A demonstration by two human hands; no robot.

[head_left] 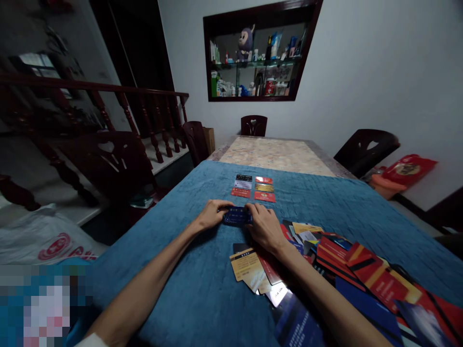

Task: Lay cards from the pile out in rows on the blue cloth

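Left hand (pixel 213 213) and right hand (pixel 265 225) meet near the middle of the frame, fingers curled nearly closed on opposite ends of a dark blue card (pixel 237 216), held low over the blue cloth (pixel 173 289) that covers the near part of the counter (pixel 275 152). Just beyond it lie two short columns of cards: black (pixel 244 178), silver and red on the left; red, gold (pixel 264 187) and red on the right. Loose gold cards (pixel 248 265) fan out below the right wrist, and a heap of red and blue cards (pixel 379 279) fills the lower right; the right forearm crosses between them and hides some. Chairs stand around the counter, a white plastic bag (pixel 39 236) sits at left, and a red bag (pixel 410 167) at right.
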